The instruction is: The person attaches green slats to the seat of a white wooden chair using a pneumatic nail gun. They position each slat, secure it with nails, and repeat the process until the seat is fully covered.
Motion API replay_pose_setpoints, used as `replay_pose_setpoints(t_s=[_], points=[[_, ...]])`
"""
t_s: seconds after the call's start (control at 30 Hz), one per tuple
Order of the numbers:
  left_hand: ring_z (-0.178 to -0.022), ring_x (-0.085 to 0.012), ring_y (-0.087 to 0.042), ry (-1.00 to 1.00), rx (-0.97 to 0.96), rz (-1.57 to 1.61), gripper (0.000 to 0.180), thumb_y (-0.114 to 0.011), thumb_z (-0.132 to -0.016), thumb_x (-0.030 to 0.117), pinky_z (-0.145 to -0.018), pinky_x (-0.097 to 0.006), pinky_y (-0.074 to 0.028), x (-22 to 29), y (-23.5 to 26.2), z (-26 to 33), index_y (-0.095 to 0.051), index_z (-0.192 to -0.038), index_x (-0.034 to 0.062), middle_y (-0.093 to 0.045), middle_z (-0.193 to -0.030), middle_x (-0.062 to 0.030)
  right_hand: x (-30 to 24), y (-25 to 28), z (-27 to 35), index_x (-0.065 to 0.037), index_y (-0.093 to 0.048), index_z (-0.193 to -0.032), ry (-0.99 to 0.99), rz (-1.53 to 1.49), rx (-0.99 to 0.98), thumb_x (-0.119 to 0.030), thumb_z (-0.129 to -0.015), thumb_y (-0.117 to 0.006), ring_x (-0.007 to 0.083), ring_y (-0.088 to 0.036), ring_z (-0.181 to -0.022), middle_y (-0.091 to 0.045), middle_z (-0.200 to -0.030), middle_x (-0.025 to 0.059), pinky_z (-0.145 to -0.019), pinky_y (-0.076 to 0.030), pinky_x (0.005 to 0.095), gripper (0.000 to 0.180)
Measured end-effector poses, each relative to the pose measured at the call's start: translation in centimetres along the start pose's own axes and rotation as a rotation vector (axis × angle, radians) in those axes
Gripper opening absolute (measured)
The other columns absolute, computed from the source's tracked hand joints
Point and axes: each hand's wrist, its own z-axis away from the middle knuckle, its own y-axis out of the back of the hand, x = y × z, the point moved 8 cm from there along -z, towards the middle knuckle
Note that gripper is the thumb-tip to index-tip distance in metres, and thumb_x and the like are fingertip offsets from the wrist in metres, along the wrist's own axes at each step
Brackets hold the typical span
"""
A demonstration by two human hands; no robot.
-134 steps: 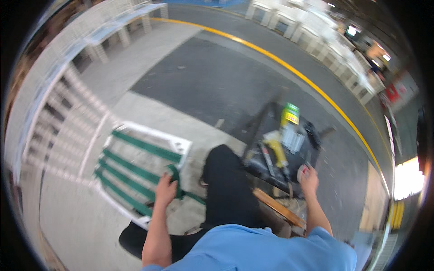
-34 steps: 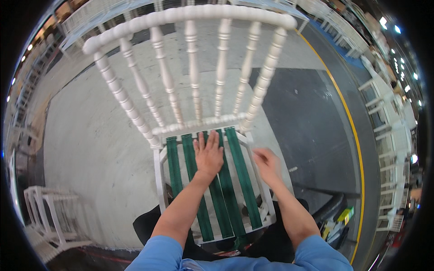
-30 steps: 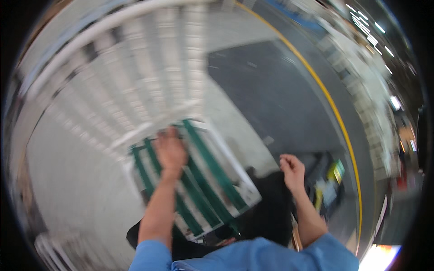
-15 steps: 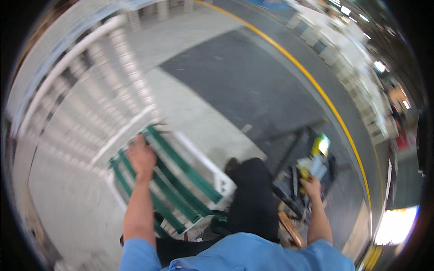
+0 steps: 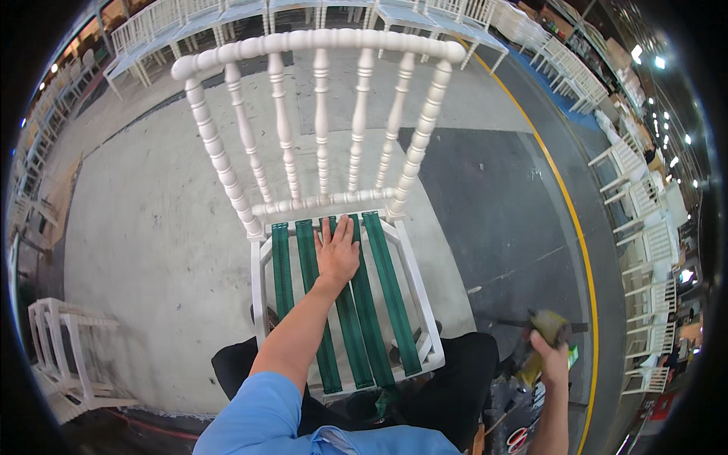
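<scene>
In the middle of the frame we have a white chair [image 5: 322,201] facing us, its turned-spindle back rising toward the top edge and its seat frame [image 5: 418,284] reaching down to the lower middle. Green straps [image 5: 392,292] run lengthwise across the open seat, from the rear rail toward the front one, with gaps between them. Our left hand [image 5: 338,254] lies palm down near the rear of the seat, fingers spread and pointing to the back; it is flat on the straps and grasps nothing. At the lower right, well apart from the chair, our right hand [image 5: 553,358] is closed around a yellow-and-dark tool [image 5: 547,326], too blurred for us to tell its kind. Below that hand we see red-handled scissors [image 5: 516,438], close to the bottom edge. Our dark trouser legs [image 5: 470,371] show on both sides of the seat's front end, and our blue sleeve [image 5: 250,413] fills part of the bottom left of centre. A smaller white frame [image 5: 76,364] stands at the lower left, more white chairs [image 5: 644,243] line the right side, and a yellow floor line [image 5: 565,189] curves down between them and the dark floor patch [image 5: 493,205] right of centre.
</scene>
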Motion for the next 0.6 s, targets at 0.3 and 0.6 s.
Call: replay_pose_setpoints(t_s=[0.3, 0.6], points=[[-0.162, -0.0412, -0.021, 0.003, -0.046, 0.045, 0.068, -0.063, -0.101, 0.032, -0.128, -0.067, -0.024, -1.0, -0.7, 0.2, -0.044, -0.163, 0.0125, -0.033, -0.173, -0.001, -8.3, -35.5, -11.6, -0.005, -0.073, -0.107, -0.112, -0.189, -0.523, -0.026, -0.092, -0.086, 0.0133, -0.063, -0.062, -0.071, -0.09, 0.0045, -0.054, -0.051, 0.0303, 0.029], [-0.163, -0.0414, -0.018, 0.002, -0.038, 0.124, 0.069, -0.06, -0.099, 0.029, -0.125, -0.072, -0.024, -1.7, -1.2, 0.2, -0.042, -0.164, 0.0132, -0.033, -0.173, -0.002, -6.1, -44.7, -15.5, -0.001, -0.072, -0.107, -0.063, -0.126, -0.49, -0.025, -0.095, -0.083, 0.0144, -0.062, -0.057, -0.07, -0.089, 0.0066, -0.049, -0.051, 0.0312, 0.029]])
